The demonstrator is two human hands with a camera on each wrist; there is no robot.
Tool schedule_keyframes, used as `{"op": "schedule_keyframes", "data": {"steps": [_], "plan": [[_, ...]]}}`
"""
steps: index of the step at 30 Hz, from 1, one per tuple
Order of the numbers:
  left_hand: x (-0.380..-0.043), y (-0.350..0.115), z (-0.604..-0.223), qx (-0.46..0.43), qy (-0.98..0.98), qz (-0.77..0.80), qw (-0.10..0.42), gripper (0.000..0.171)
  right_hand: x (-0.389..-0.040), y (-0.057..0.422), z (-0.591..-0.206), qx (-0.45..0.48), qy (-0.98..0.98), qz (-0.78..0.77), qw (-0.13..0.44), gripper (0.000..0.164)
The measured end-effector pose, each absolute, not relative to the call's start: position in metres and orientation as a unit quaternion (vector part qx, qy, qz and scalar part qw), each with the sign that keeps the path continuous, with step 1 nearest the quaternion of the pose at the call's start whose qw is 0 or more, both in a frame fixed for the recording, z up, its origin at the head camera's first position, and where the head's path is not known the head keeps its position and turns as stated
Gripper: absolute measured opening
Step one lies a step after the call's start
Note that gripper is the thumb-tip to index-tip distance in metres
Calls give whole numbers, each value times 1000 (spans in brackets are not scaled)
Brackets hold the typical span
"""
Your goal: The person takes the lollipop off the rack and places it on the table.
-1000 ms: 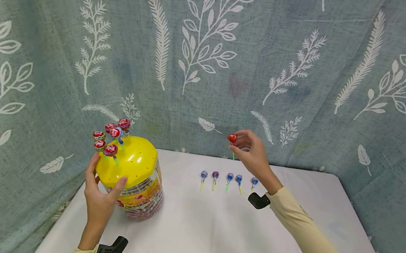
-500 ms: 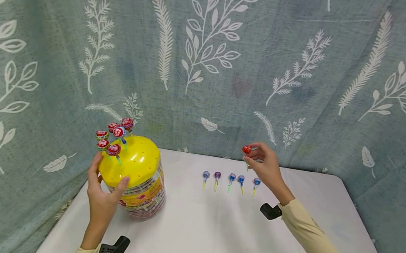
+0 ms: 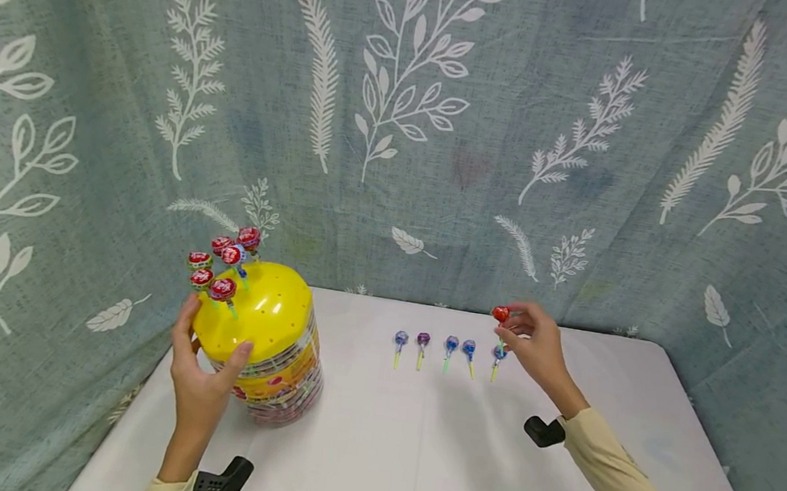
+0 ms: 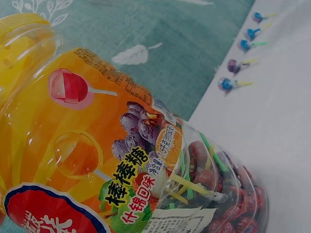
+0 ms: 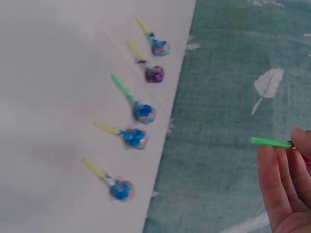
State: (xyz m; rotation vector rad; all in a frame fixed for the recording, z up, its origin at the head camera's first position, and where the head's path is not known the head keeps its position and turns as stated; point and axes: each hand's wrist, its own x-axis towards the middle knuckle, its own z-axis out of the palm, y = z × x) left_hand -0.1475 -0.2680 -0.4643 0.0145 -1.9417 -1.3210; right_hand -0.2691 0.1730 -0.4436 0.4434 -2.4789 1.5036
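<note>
With 12 o'clock straight ahead of the person, the step in hand looks like setting down a single sweet: the right hand [image 3: 532, 340], at about 1 o'clock, has its fingers and thumb clamped on the red lollipop [image 3: 500, 313] near the top of its green stick, which hangs downward. In the head view that stick overlaps the right-end lollipop [image 5: 121, 190] of the row of five lollipops [image 3: 452, 343], yet the right wrist view shows the two apart. The row lies on the worktop [image 3: 370, 453] between 12 and 1 o'clock, sticks toward 6. At 10 o'clock, the left hand [image 3: 198, 385] curls its fingers and thumb round the upper jar [image 3: 283, 379] at its yellow lid [image 3: 277, 309], where six lollipops [image 3: 222, 289] stand toward the lid's 10 o'clock side. If the row is where it belongs, the next move probably calls for a small shift toward 3 o'clock, a gentle lowering, and the stick turned toward 6 before release, the jar held steady throughout.
</note>
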Motion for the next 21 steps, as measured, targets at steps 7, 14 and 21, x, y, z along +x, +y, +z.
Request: {"op": "schedule_keyframes", "data": {"steps": [7,14,21], "plan": [[-141,-260,-452,2,-760,-522,388,85,-269,185,-464,111,-850,507,85,39],[-142,-262,-455,8,-764,-519,382,86,-276,201,-490,64,-869,484,81,38],[-148,-267,-466,11,-761,-525,381,89,-285,216,-514,10,-877,475,76,38]]}}
